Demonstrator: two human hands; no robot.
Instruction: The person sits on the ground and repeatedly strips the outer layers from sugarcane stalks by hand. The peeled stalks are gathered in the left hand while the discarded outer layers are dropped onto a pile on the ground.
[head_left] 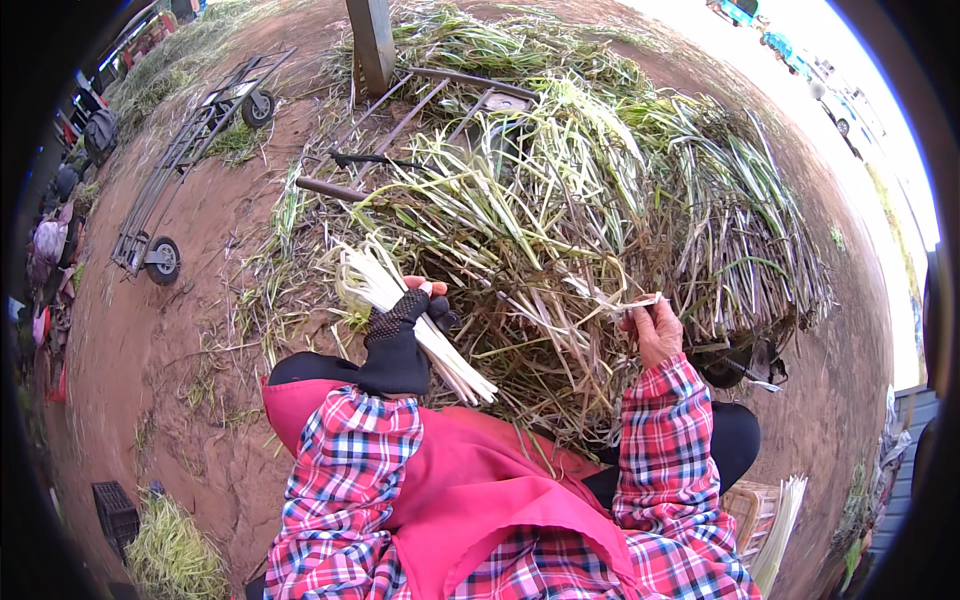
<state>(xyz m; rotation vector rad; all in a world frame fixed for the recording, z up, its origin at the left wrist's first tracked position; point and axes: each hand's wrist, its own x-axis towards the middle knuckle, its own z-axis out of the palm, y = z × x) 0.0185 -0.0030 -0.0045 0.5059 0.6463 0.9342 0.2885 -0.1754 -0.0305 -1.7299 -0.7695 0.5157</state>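
Note:
My left hand (pixel 408 308), in a black fingerless glove, is closed around a bundle of cleaned, whitish plant stalks (pixel 455 368). The bundle slants from upper left down to the right, over my lap. Bare-fingered, my right hand (pixel 655 332) pinches one thin, pale stalk (pixel 592 294) at the right side of a big heap of uncleaned stalks (pixel 570 190). That heap is a tangle of green leaves and brownish, dry-sheathed stems. It lies right in front of me, reaching close to my knees. Part of the pinched stalk is lost among the others.
Under the heap is a metal-framed cart (pixel 335 190), beside a post (pixel 372 45). Another wheeled cart (pixel 190 150) stands at far left. At lower right, more white stalks (pixel 782 530) lean by a crate (pixel 742 510). Green trimmings (pixel 175 550) and a black crate (pixel 116 515) sit lower left.

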